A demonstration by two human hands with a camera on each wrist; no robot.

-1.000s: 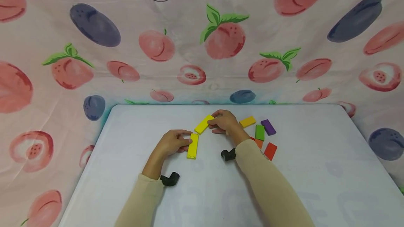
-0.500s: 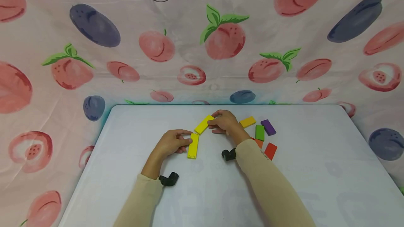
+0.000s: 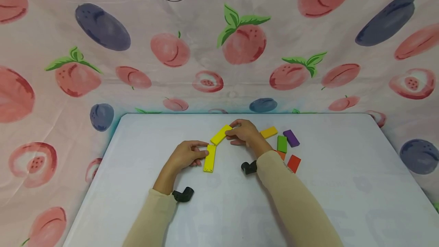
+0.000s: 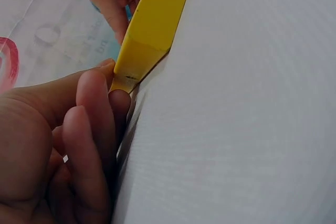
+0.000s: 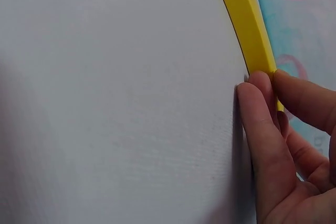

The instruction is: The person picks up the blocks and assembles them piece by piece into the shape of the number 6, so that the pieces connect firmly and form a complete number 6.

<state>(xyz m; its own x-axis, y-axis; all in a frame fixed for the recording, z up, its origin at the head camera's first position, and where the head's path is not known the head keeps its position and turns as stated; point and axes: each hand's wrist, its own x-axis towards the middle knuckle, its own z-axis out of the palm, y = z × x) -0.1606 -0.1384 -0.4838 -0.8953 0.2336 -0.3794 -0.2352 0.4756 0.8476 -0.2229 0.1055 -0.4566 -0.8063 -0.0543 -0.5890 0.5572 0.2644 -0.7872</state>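
Two long yellow blocks lie on the white table, end to end at an angle, with a narrow gap at their meeting ends. My left hand (image 3: 184, 154) pinches the nearer yellow block (image 3: 210, 164) by its upper left side, thumb on top. In the left wrist view this nearer yellow block (image 4: 157, 17) shows its end face, the fingertips at its lower corner. The farther yellow block (image 3: 220, 136) slants up to the right, its right end pinched by my right hand (image 3: 244, 132). Seen from the right wrist, thumb and fingers grip the farther yellow block (image 5: 249, 30) from both sides.
Right of the right hand lie an amber block (image 3: 269, 132), a green block (image 3: 282, 145), a purple block (image 3: 291, 138), an orange block (image 3: 281, 155) and a red block (image 3: 294, 163), some partly behind the forearm. A fruit-print cloth (image 3: 233, 83) hangs behind the white table (image 3: 343, 155).
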